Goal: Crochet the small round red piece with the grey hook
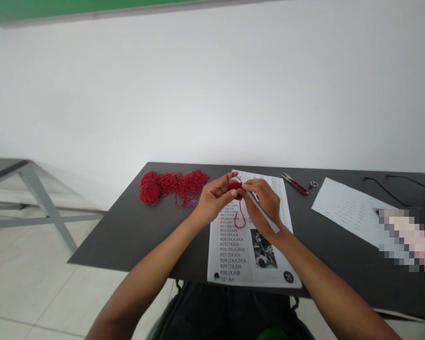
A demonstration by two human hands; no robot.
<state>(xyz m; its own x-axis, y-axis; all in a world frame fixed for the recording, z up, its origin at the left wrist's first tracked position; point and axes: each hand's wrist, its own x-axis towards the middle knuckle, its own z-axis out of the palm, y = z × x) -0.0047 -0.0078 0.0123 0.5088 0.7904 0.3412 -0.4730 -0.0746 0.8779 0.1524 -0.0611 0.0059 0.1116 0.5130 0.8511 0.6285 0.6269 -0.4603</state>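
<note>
Both hands meet over a printed pattern sheet (233,276). My left hand (212,197) is closed on a small piece of red crochet work (235,187), with a strand of yarn passing over its raised index finger. Pinched in my right hand (267,198) is a crochet hook with a pale grey handle (269,218), which slants down toward my wrist. Its tip is at the red piece, but fingers and yarn hide it. A loose red yarn tail (240,225) hangs in a loop below the piece, above the sheet.
Red yarn (150,188) lies at the table's left, part wound, part loose. Behind on the right are red-handled thread snips (297,185) and a small metal ring (313,184). A second paper (343,208) and eyeglasses (407,177) lie further right, near a blurred-out patch.
</note>
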